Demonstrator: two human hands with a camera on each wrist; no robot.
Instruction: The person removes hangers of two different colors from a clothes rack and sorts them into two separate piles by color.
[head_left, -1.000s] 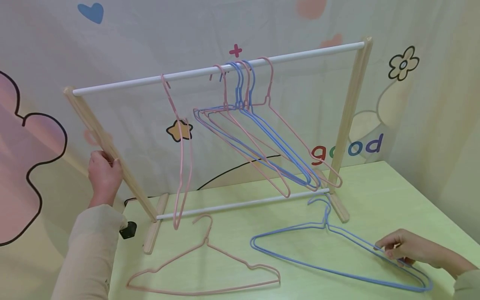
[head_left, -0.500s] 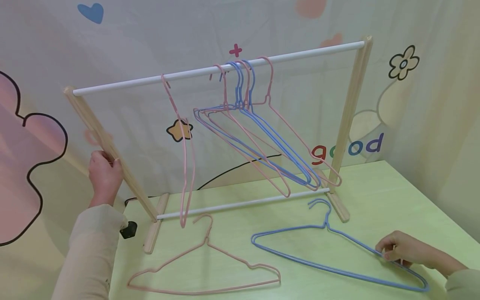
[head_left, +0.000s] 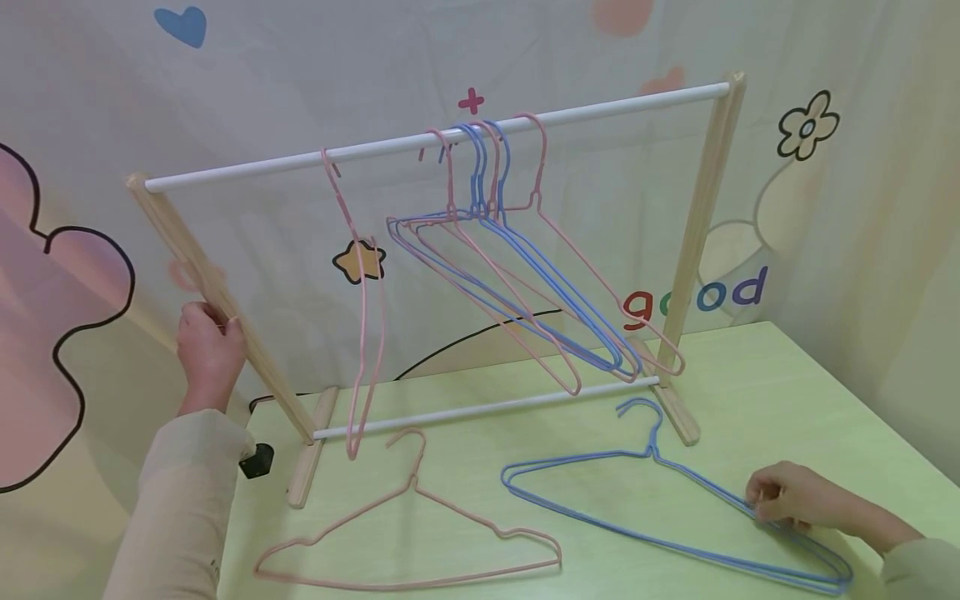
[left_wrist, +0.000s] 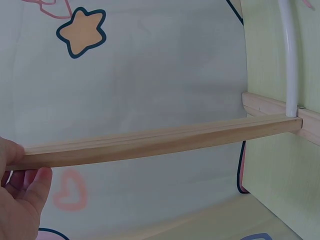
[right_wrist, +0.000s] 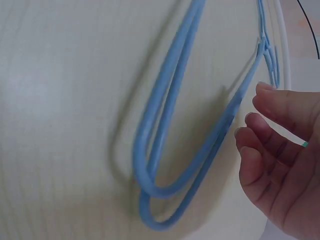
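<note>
**Hands at rack and blue hangers**

L hand [head_left: 206, 346] gripped the rack's slanted wooden post [head_left: 225, 304], fingers curled round it. R hand [head_left: 787, 497], fingers curled, touched the upper wires of two stacked blue hangers [head_left: 645, 500] lying on the table [head_left: 787, 392]; whether it actually pinched them couldn't be told. Pink hanger [head_left: 408, 533] lay well to the left of that hand.

Two blue wire hangers [head_left: 660, 500] lie stacked flat on green table

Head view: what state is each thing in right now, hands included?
Left hand: grips the rack's left post.
Right hand: fingers on the blue hangers, which lie flat on the table.
Pink hanger: flat on table.
Hanging hangers: on the top rail.
</note>
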